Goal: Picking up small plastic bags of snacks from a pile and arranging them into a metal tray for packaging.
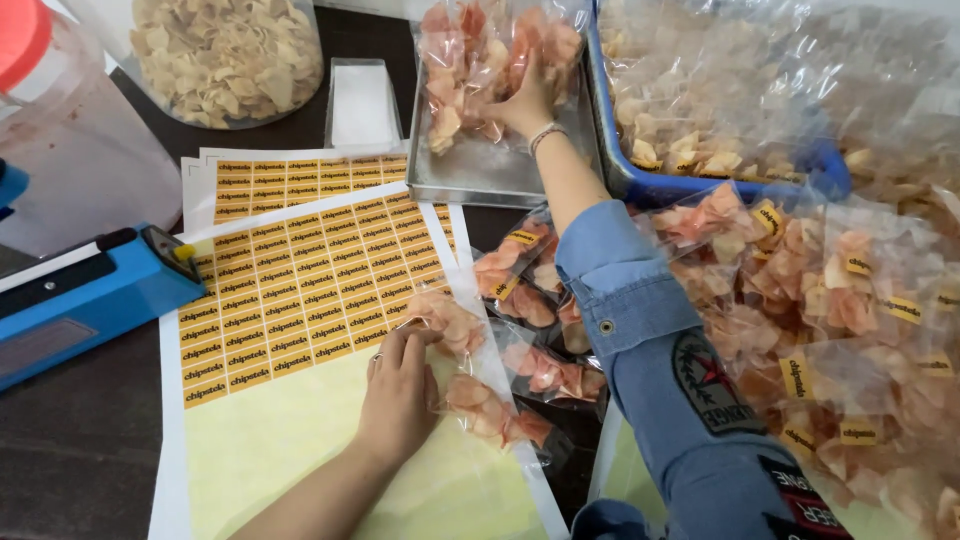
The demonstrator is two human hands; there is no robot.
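A: Fingers [400, 345] of left hand [398, 400]?
B: Pinching a clear chip bag [480, 385] on the sticker sheet [300, 290], long axis diagonal, far end toward the metal tray [470, 175].
A: Right hand [525, 100]?
B: Closed on a chip bag [480, 60] over that tray.

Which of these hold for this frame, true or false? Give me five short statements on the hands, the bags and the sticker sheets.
1. The right hand reaches into a bag of pinkish chips on the metal tray. True.
2. The left hand is pressed on the blue heat sealer. False: it rests on a small clear bag of chips lying on the sticker sheet; the sealer sits apart at the left edge.
3. The sticker sheet holds rows of orange-yellow labels. True.
4. The right arm wears a denim sleeve. True.
5. The pile of packed bags on the right carries no labels. False: several show yellow labels.
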